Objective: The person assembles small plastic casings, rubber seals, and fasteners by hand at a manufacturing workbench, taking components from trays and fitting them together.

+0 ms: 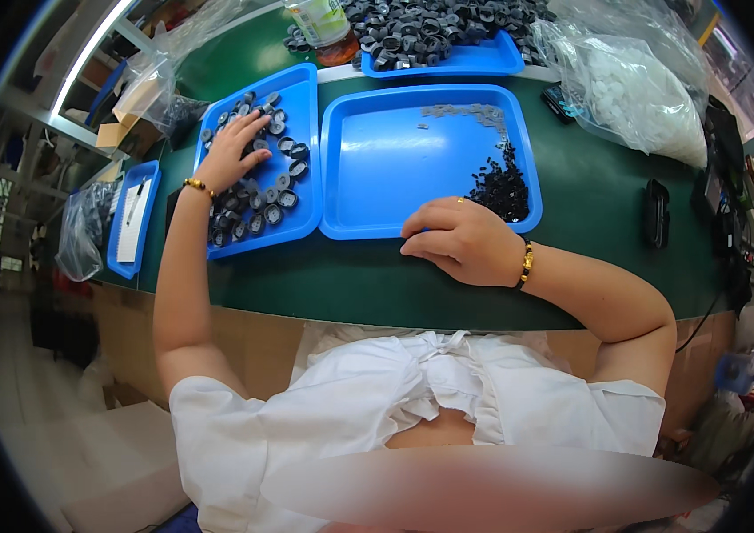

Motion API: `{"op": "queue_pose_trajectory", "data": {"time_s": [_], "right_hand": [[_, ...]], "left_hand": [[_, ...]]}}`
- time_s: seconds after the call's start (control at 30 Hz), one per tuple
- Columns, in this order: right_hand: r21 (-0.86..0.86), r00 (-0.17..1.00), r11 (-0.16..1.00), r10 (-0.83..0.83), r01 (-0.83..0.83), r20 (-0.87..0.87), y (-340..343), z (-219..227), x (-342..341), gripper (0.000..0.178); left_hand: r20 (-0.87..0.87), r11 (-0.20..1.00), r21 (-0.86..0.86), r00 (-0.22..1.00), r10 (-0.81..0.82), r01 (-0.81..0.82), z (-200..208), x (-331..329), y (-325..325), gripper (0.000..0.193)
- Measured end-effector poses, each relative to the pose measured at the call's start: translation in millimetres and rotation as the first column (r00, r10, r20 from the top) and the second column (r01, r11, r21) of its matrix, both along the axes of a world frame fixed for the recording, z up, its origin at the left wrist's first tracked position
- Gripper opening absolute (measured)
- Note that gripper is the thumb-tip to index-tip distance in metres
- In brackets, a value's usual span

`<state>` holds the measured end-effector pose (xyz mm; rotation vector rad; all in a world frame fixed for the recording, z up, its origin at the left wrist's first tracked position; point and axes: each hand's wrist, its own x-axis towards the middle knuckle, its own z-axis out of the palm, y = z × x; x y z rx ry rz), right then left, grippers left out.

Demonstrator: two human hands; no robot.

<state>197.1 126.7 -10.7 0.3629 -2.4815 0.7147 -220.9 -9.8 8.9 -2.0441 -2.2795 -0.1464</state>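
Note:
My left hand (233,153) reaches over the left blue tray (306,98), its fingers spread and touching the dark grey round parts. Several of these cap-like parts (274,213) lie loose in that tray, some showing pale insides. My right hand (458,238) is by the near rim of the middle blue tray (338,233), with fingers curled and pressed together. Whatever is between those fingertips, if anything, is hidden. At the right side of the middle tray are a heap of tiny black pieces (503,188) and a scatter of small grey pieces (470,112).
A far blue tray (483,62) bears a heap of dark grey parts (421,31). Beside it stands a bottle (322,27). A clear bag of white parts (634,98) and a black object (658,213) lie right; a small tray with a notepad (132,218) sits left.

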Motion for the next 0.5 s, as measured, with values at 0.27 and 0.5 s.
{"op": "queue_pose_trajectory", "data": {"time_s": [0.27,0.5], "right_hand": [[-0.001,1.000,1.000,-0.001,0.001,-0.028,1,-3,-2,0.008],[0.012,1.000,1.000,0.009,-0.009,-0.028,1,0,-3,0.009]], "left_hand": [[0.333,0.967,0.207,0.940,0.075,-0.151,30,-9,4,0.038],[0.181,0.967,0.005,0.951,0.249,-0.254,49,-31,-42,0.077]]}}
